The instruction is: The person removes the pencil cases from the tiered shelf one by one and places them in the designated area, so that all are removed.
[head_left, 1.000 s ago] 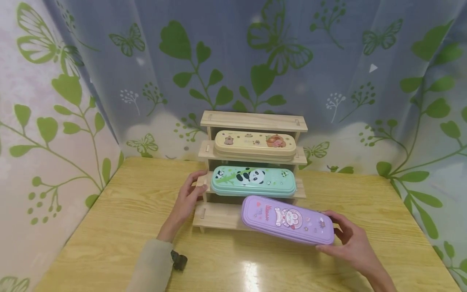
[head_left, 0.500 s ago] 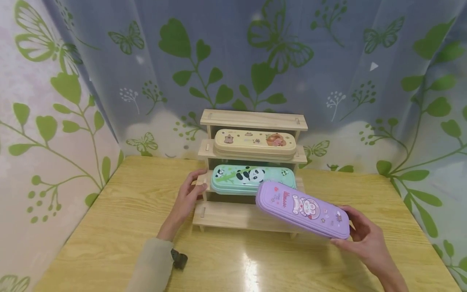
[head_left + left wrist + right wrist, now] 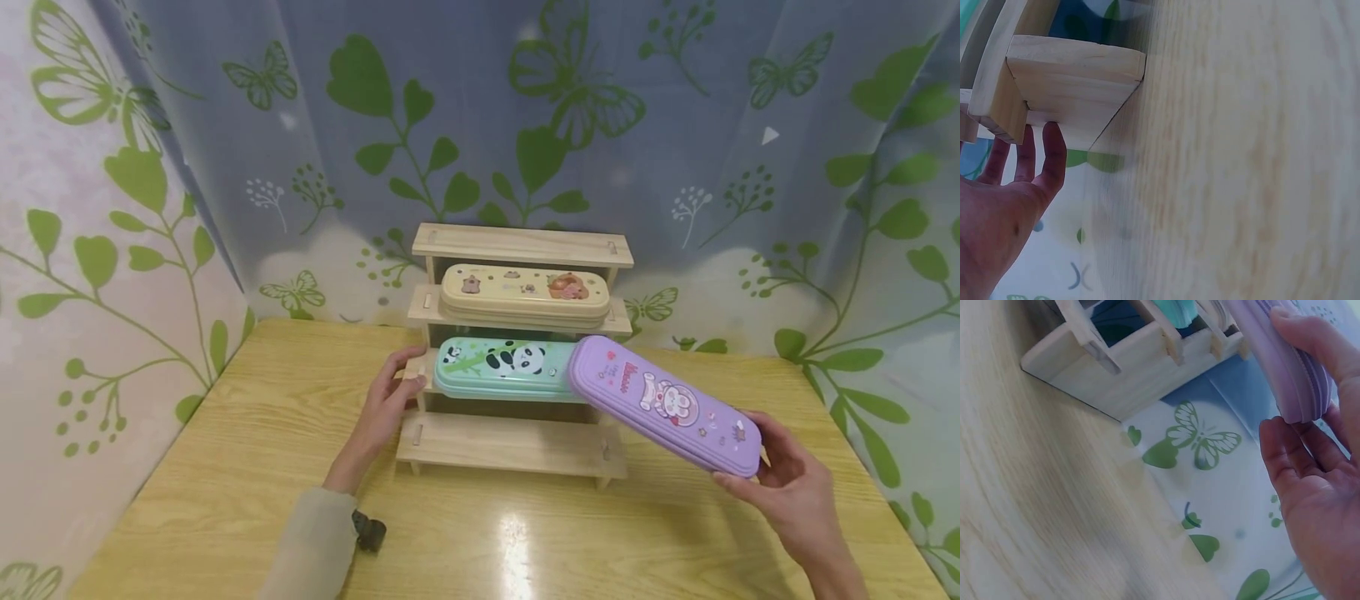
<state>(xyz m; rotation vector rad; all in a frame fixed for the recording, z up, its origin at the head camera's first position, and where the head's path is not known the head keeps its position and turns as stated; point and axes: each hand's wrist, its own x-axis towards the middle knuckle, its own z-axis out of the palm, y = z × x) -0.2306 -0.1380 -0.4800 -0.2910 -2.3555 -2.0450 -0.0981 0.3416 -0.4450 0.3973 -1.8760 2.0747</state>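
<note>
A purple pencil case (image 3: 666, 406) with a raised rabbit picture is held up at its right end by my right hand (image 3: 791, 483), thumb on the near side. It tilts, its left end raised and overlapping the mint panda pencil case (image 3: 502, 369) in the head view. The right wrist view shows the purple case's zipper side (image 3: 1297, 369) and my fingers beneath its end. My left hand (image 3: 382, 408) grips the left end of a plank of the stepped wooden shelf (image 3: 510, 442); in the left wrist view its fingertips (image 3: 1054, 134) reach the side panel.
On the step above the mint case lies a cream pencil case (image 3: 525, 293). The shelf's top plank (image 3: 521, 243) and lowest plank bear nothing. The shelf stands on a wooden table (image 3: 300, 433) before a leaf-patterned curtain (image 3: 480, 108). A small black object (image 3: 369, 532) sits at my left sleeve.
My right hand has lifted the purple pencil case off toward the right, away from the lowest plank, tilting it more steeply. My left hand stays at the shelf's left side.
</note>
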